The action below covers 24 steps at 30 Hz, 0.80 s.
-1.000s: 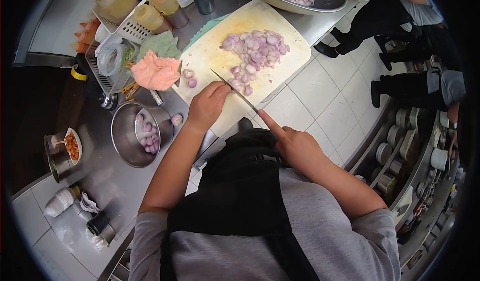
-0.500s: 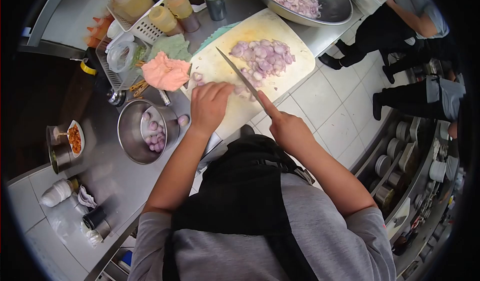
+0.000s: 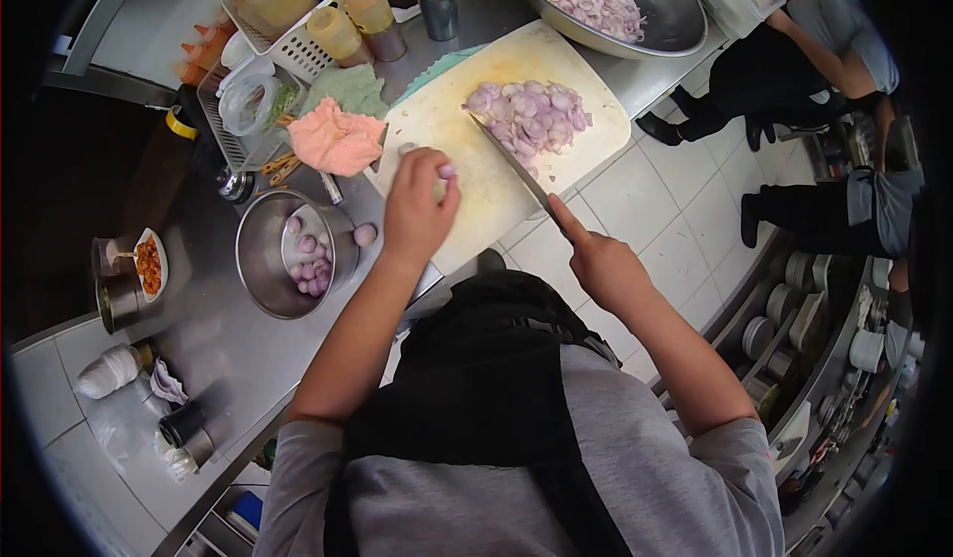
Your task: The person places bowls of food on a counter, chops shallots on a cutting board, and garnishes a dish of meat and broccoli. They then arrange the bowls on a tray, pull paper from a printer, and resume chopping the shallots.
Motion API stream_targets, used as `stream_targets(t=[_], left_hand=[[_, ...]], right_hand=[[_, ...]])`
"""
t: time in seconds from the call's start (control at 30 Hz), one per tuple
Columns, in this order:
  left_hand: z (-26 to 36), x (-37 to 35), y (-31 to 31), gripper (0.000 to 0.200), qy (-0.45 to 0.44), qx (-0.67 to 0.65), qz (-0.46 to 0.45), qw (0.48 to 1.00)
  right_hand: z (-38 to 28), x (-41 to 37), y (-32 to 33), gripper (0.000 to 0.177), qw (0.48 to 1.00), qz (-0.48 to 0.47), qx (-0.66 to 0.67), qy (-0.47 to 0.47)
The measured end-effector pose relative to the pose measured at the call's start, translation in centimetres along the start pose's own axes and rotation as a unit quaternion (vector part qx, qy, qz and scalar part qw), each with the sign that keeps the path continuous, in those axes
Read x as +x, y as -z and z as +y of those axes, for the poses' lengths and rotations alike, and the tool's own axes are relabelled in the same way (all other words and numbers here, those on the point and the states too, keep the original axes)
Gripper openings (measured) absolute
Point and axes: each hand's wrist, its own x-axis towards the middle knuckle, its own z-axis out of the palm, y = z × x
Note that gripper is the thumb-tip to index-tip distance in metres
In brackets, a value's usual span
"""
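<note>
Pinching a shallot (image 3: 447, 172) in the left hand (image 3: 419, 208) over the cutting board (image 3: 476, 209), and gripping a knife (image 3: 514, 167) in the closed right hand (image 3: 608, 267), with its tip beside the sliced shallots (image 3: 533, 116).

Upper garment (image 3: 655, 458): plain grey, short-sleeved, sleeves ending above the elbow. Over it: black apron (image 3: 452, 398) with a bib and wide straps; narrow strap with a buckle (image 3: 536, 327) at the waist. Hands (image 3: 417, 209): bare, ungloved.
</note>
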Motion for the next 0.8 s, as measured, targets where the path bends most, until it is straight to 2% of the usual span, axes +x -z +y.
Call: stream_targets(t=[0.07,0.13,0.2,0.27,0.47,0.6,0.8], left_hand=[[1.4,-0.3,-1.0,0.028,-0.004,-0.042,-0.03,0.999],[2.0,-1.2,-2.0,0.026,-0.007,-0.05,-0.121,0.991],[1.8,-1.5,-2.3,0.026,-0.029,-0.025,-0.107,0.994],[1.4,-1.7,-2.3,0.024,0.005,-0.048,-0.081,0.996],[1.0,-1.6,-2.1,0.014,-0.016,-0.063,-0.093,0.993],[0.7,-1.6,-2.1,0.015,-0.024,-0.056,-0.097,0.993],[0.6,-1.7,-2.2,0.016,-0.032,-0.06,-0.106,0.992]], right_hand=[[-0.2,0.1,0.1,0.09,1.0,0.001,-0.002,0.007],[-0.5,0.1,0.1,0.089,1.0,0.002,-0.005,0.014],[-0.7,-0.2,-0.1,0.089,0.999,0.005,0.001,0.041],[-1.7,-0.8,0.5,0.089,0.999,-0.007,-0.004,0.039],[-2.8,-2.1,2.6,0.088,0.997,-0.016,-0.05,0.05],[-3.3,-3.5,3.3,0.087,0.994,-0.004,-0.093,0.057],[-2.6,-2.0,-1.1,0.087,0.988,0.061,-0.134,0.046]])
